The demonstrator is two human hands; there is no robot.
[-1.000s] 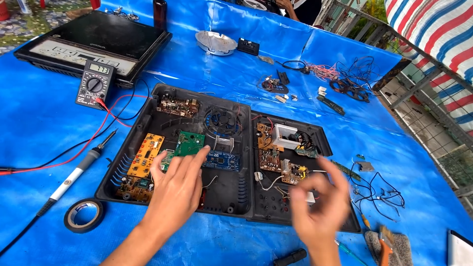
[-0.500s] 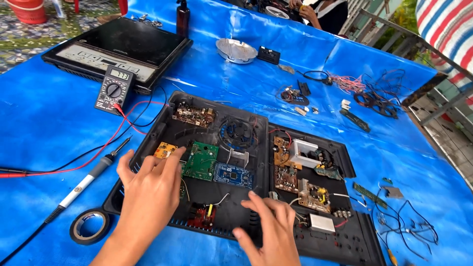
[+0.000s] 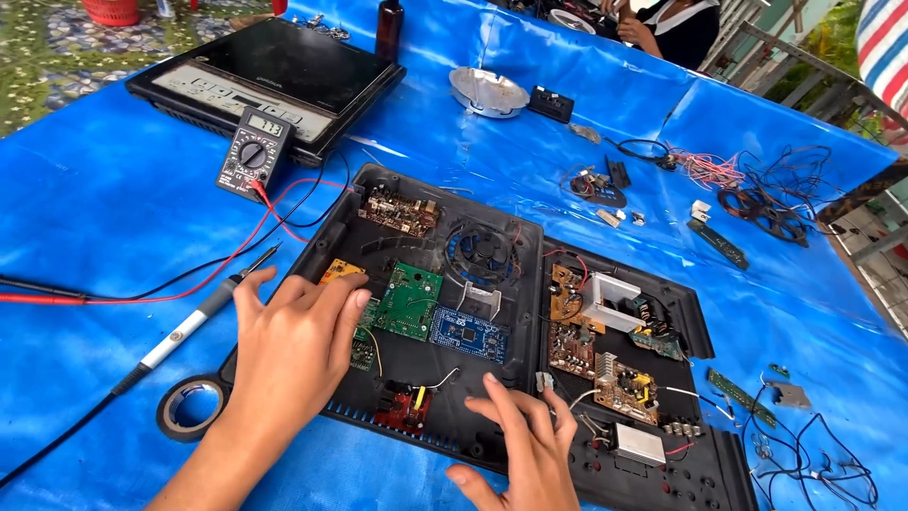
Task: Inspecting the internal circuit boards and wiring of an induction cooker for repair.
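An opened black appliance shell (image 3: 501,440) lies on the blue tarp with several circuit boards inside. My left hand (image 3: 293,345) rests flat on its left part, fingers spread over an orange board (image 3: 339,271) and beside a green board (image 3: 410,299). My right hand (image 3: 525,440) lies on the shell's front edge, fingers apart, just below a blue board (image 3: 468,333) and left of a brown board (image 3: 626,386). A small red board (image 3: 402,409) sits between my hands. Neither hand holds anything.
A multimeter (image 3: 253,153) with red and black leads lies at the left, with a soldering iron (image 3: 180,331) and a tape roll (image 3: 192,407) nearby. A black cooktop (image 3: 274,71) sits at the back. Loose wires (image 3: 776,203) and parts lie at the right. Another person's hands (image 3: 634,28) work at the far edge.
The view has moved closer and leftward. My right hand has come from the right half of the shell to its front middle edge. My left hand stays on the left boards.
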